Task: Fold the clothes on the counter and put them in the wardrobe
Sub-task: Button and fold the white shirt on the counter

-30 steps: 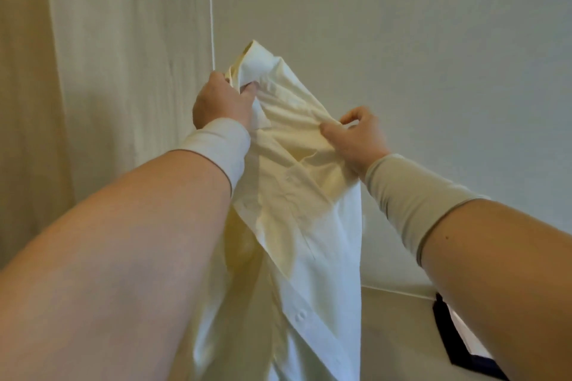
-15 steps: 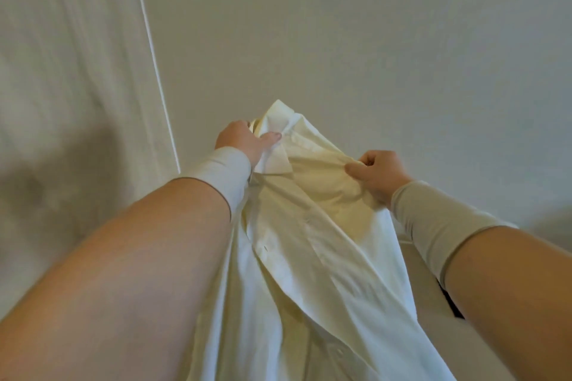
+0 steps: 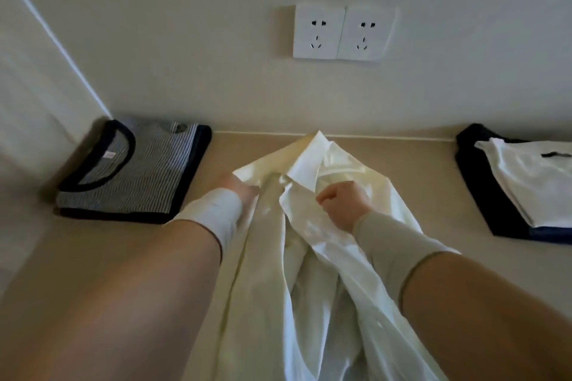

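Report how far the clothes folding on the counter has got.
Done: a striped top lies folded at the counter's left end, and a white garment sits folded on a dark one at the right. In hand: the left hand and right hand grip a cream shirt near its collar, unfolded. Left: fold it and move everything to the wardrobe, which is not in view.

Both forearms reach forward; left hand and right hand curled, gripping.
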`<action>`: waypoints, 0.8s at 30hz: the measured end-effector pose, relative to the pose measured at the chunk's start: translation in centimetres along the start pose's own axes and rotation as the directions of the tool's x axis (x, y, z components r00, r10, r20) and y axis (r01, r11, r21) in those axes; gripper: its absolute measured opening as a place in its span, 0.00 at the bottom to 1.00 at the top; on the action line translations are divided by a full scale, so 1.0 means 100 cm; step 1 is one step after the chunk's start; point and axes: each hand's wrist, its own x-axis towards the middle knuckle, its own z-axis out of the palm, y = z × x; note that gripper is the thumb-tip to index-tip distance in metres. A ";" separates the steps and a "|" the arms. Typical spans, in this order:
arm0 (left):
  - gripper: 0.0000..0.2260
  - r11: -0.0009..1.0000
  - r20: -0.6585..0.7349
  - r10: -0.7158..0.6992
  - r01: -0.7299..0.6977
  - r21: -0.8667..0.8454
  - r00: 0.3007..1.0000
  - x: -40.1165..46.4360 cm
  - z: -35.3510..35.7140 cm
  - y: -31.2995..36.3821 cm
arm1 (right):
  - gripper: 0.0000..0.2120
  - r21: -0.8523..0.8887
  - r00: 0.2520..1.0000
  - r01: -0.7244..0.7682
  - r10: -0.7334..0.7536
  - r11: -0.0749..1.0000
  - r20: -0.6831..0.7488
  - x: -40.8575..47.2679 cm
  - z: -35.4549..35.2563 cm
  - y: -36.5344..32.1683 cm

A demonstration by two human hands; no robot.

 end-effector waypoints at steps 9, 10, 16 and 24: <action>0.15 0.976 0.010 -0.040 0.041 -0.214 0.999 0.012 0.009 -0.036 | 0.26 -0.182 0.984 0.050 -0.018 0.982 0.176 0.037 0.061 -0.016; 0.12 0.969 -0.015 -0.016 0.012 -0.246 1.000 0.012 0.011 -0.035 | 0.31 -0.189 0.985 0.037 -0.004 0.981 0.171 0.042 0.065 -0.017; 0.10 0.903 -0.295 0.027 -0.150 -0.403 0.955 0.009 0.010 -0.014 | 0.25 -0.068 0.998 -0.041 0.037 0.997 -0.052 0.058 0.069 -0.018; 0.15 0.859 -0.006 0.320 -0.293 -0.420 0.947 0.003 0.067 0.032 | 0.11 0.385 0.986 -0.023 0.086 0.923 -0.146 0.066 0.034 0.009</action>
